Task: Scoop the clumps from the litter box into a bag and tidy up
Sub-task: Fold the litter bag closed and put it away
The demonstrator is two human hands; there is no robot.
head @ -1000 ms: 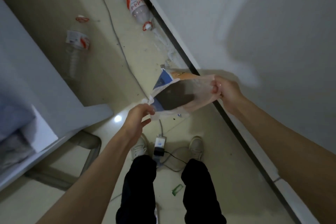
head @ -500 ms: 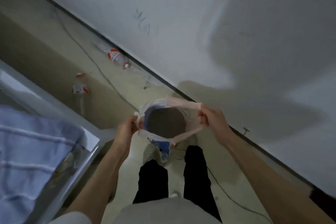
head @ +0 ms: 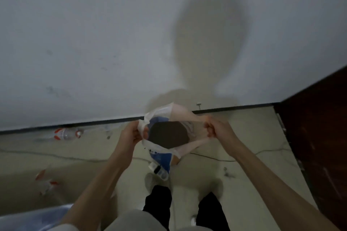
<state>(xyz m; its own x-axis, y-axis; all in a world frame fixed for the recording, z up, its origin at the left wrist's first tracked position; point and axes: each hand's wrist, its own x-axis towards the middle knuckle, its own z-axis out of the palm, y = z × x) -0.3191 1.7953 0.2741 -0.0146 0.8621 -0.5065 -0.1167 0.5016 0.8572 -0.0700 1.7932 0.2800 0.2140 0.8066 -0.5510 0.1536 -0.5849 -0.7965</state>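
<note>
Holding a thin plastic bag point(head: 165, 149) open in front of the body, the person stands facing a pale wall point(head: 93, 43). The left hand point(head: 131, 135) pinches the bag's left rim with curled fingers, and the right hand point(head: 217, 130) grips the right rim the same way, so the mouth is stretched wide between the 2 hands and shows a dark inside. The bag is white and pinkish with blue print, and its lower part hangs down above the shoes. Below, 2 legs in dark trousers point(head: 159, 206) stand on a light floor point(head: 244, 184). A clear plastic bottle point(head: 66, 134) with a red label lies at the foot of the wall to the left, well apart from the bag. A thin cable point(head: 56, 156) runs across the floor. A dark brown door point(head: 319, 137) fills the right edge.
</note>
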